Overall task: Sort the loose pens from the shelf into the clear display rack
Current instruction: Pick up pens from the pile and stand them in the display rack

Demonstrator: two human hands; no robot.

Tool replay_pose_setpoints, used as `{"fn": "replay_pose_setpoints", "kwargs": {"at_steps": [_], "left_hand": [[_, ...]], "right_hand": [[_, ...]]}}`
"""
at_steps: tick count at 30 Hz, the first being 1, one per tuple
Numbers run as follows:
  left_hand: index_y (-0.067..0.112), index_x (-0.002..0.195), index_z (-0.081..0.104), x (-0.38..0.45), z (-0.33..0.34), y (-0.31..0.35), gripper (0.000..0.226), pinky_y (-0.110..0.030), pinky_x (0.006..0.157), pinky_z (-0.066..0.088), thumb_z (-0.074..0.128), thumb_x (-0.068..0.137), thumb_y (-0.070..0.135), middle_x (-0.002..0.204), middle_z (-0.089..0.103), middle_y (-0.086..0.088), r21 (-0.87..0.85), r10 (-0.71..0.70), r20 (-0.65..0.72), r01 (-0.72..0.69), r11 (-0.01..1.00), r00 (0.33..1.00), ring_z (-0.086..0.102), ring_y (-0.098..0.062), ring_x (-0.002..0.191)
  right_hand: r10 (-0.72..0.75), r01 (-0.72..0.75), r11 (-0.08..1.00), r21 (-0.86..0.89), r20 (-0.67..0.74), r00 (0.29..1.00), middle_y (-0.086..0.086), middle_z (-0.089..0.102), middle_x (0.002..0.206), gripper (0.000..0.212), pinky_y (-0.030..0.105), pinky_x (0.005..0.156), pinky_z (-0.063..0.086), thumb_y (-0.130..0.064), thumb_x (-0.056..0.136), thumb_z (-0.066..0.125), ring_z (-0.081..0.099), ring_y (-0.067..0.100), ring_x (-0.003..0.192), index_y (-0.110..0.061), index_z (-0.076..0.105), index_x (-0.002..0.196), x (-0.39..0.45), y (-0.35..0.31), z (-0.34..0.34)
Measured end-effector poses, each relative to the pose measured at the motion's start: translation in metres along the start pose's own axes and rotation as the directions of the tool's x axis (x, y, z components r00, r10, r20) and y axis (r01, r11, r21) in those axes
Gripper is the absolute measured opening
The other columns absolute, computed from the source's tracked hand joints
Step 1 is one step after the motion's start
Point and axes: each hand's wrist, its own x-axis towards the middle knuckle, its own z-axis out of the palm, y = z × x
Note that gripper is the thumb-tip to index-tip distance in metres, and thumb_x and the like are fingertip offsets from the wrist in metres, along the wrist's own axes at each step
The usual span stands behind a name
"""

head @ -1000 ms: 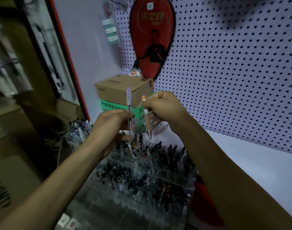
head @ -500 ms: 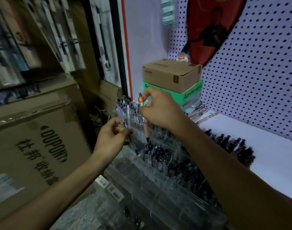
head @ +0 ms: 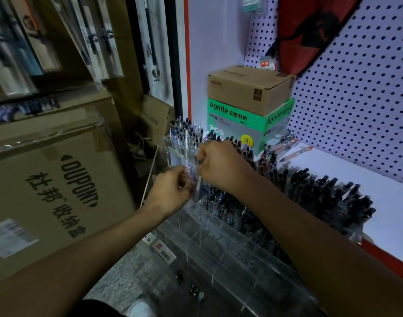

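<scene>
A clear tiered display rack [head: 221,234] full of dark-capped pens stands on the white shelf [head: 383,197]. My right hand [head: 221,164] is closed on a pale pen [head: 198,185] that points down into a compartment at the rack's left end. My left hand [head: 171,188] sits just left of it, fingers pinched on a clear purple-tinted pen beside the rack's left wall. Several loose pens [head: 289,146] lie on the shelf beside the green box.
A brown carton [head: 250,88] rests on a green Agnite box [head: 241,120] at the shelf's back left. Pegboard [head: 356,99] with a red racket cover [head: 305,30] lies behind. A large Dupont carton [head: 54,184] stands at left. Price tags [head: 163,250] lie below the rack.
Both hands dropped from in front of the boxes to the rack's left end, and the pens went from held up to lowered into the rack. My view swung left.
</scene>
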Motion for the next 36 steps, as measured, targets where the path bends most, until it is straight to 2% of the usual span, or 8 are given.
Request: {"fn": "replay_pose_setpoints", "kwargs": {"at_steps": [2,8,13,16,21,29,33,36], "left_hand": [[0.014,0.086,0.063,-0.001,0.004,-0.005,0.0,-0.03,0.07,0.053,0.063,0.085,0.014,0.077,0.069,0.001,0.051,-0.004,0.076,0.0,0.999,0.997,0.065,-0.011,0.075],[0.025,0.091,0.064,0.0,-0.009,-0.001,0.032,-0.005,0.071,0.046,0.059,0.083,-0.005,0.087,0.07,0.006,-0.042,-0.043,0.088,0.046,0.998,0.995,0.062,0.002,0.077],[0.026,0.09,0.066,-0.004,-0.032,0.02,0.034,-0.022,0.08,0.055,0.058,0.088,-0.007,0.085,0.073,0.004,-0.264,-0.011,0.051,0.024,0.964,0.999,0.068,-0.004,0.084],[0.017,0.098,0.067,-0.004,-0.046,0.055,0.03,-0.015,0.069,0.053,0.055,0.091,-0.009,0.086,0.071,-0.005,-0.405,0.047,0.014,-0.037,0.913,0.999,0.066,-0.001,0.075],[0.009,0.101,0.067,0.015,-0.054,0.118,0.016,-0.033,0.064,0.049,0.063,0.089,-0.002,0.08,0.064,-0.03,-0.454,0.171,0.073,-0.121,0.883,0.983,0.057,-0.019,0.067],[0.006,0.093,0.074,0.087,-0.008,0.184,0.009,-0.016,0.053,0.047,0.068,0.089,0.012,0.079,0.072,-0.01,-0.262,0.182,0.347,-0.092,0.961,0.92,0.06,-0.014,0.066],[-0.001,0.085,0.074,0.124,0.04,0.198,0.016,-0.031,0.063,0.052,0.068,0.089,0.013,0.064,0.07,0.009,-0.062,0.197,0.492,-0.192,0.98,0.848,0.059,-0.006,0.057],[0.004,0.088,0.077,0.139,0.079,0.209,0.015,-0.029,0.067,0.049,0.063,0.088,0.011,0.082,0.074,-0.007,0.144,0.199,0.571,-0.336,0.931,0.796,0.063,-0.014,0.069]], "right_hand": [[0.01,-0.01,0.999,-0.038,0.007,1.0,0.018,0.059,0.068,0.006,0.04,0.07,0.057,0.003,0.079,0.057,0.06,0.031,0.068,0.004,0.059,0.074,-0.002,0.002,-0.003],[0.025,-0.023,0.999,0.03,-0.06,0.998,0.018,0.069,0.083,0.015,0.04,0.076,0.058,0.002,0.081,0.06,0.066,0.026,0.075,0.002,0.072,0.089,-0.01,0.005,-0.029],[0.024,-0.004,0.988,0.157,-0.128,0.991,-0.012,0.06,0.072,0.013,0.025,0.073,0.05,-0.007,0.085,0.066,0.057,0.008,0.071,-0.014,0.074,0.093,-0.026,0.01,-0.063],[0.055,-0.02,0.981,0.195,-0.176,0.983,-0.006,0.063,0.078,0.01,0.022,0.064,0.05,-0.011,0.085,0.069,0.06,0.004,0.066,-0.016,0.073,0.093,-0.037,0.017,-0.083],[0.195,-0.121,0.955,0.27,-0.268,0.943,0.001,0.07,0.073,0.014,0.022,0.061,0.052,-0.012,0.085,0.07,0.065,0.002,0.058,-0.025,0.068,0.081,-0.046,0.048,-0.114],[0.398,-0.31,0.895,0.32,-0.26,0.88,0.008,0.069,0.075,0.01,0.042,0.07,0.059,-0.009,0.088,0.066,0.069,0.028,0.075,-0.019,0.069,0.088,-0.062,0.123,-0.136],[0.464,-0.399,0.872,0.284,-0.212,0.86,0.007,0.069,0.079,0.01,0.038,0.07,0.06,-0.008,0.089,0.067,0.068,0.021,0.071,-0.018,0.068,0.089,-0.074,0.163,-0.143],[0.503,-0.455,0.856,0.246,-0.191,0.843,0.004,0.064,0.076,0.006,0.03,0.062,0.057,-0.008,0.09,0.067,0.063,0.01,0.06,-0.013,0.069,0.09,-0.086,0.193,-0.138]]}}
